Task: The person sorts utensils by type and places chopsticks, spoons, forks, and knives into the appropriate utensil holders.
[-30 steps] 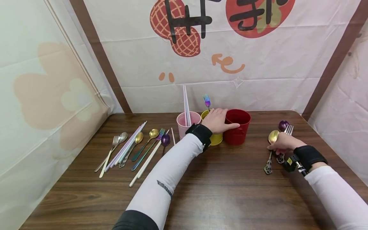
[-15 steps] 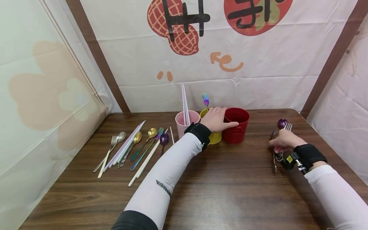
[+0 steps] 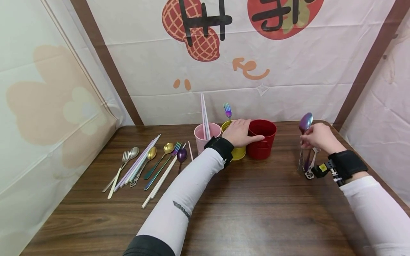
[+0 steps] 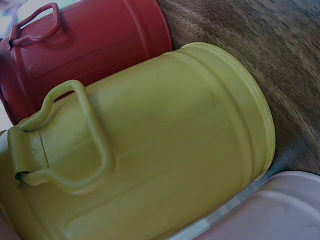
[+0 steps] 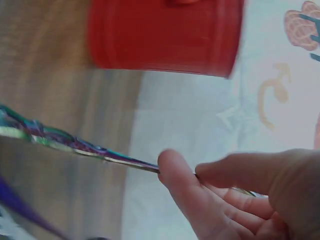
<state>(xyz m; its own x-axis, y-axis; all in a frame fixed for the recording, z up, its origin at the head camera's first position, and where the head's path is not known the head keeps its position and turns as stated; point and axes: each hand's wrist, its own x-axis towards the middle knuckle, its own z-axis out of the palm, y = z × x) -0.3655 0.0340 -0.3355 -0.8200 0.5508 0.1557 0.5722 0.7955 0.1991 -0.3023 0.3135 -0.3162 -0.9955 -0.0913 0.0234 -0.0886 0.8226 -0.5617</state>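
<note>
In the head view my right hand (image 3: 321,137) pinches a spoon (image 3: 305,122) between thumb and fingers, its shiny blue-purple bowl up and its ornate handle (image 5: 85,145) pointing down. Just below that hand, a fork's or spoon's ornate silver handle (image 3: 310,173) and a purple handle lie on the table. My left hand (image 3: 237,133) rests over the yellow bucket (image 3: 238,153), fingers spread, its thumb reaching across the rim of the red bucket (image 3: 261,151). Inside the yellow bucket stands a rainbow fork (image 3: 227,111). The left wrist view shows the yellow bucket's side and wire handle (image 4: 92,140).
A pink bucket (image 3: 201,142) holding chopsticks (image 3: 205,115) stands left of the yellow one. Forks, spoons and more chopsticks (image 3: 137,163) lie spread on the left of the wooden table (image 3: 256,213). Printed cloth (image 3: 304,71) hangs behind and at both sides.
My right hand has picked up the spoon from the table, turned it and raised it upright, bowl up. The left hand stays on the buckets. The head view has shifted slightly.
</note>
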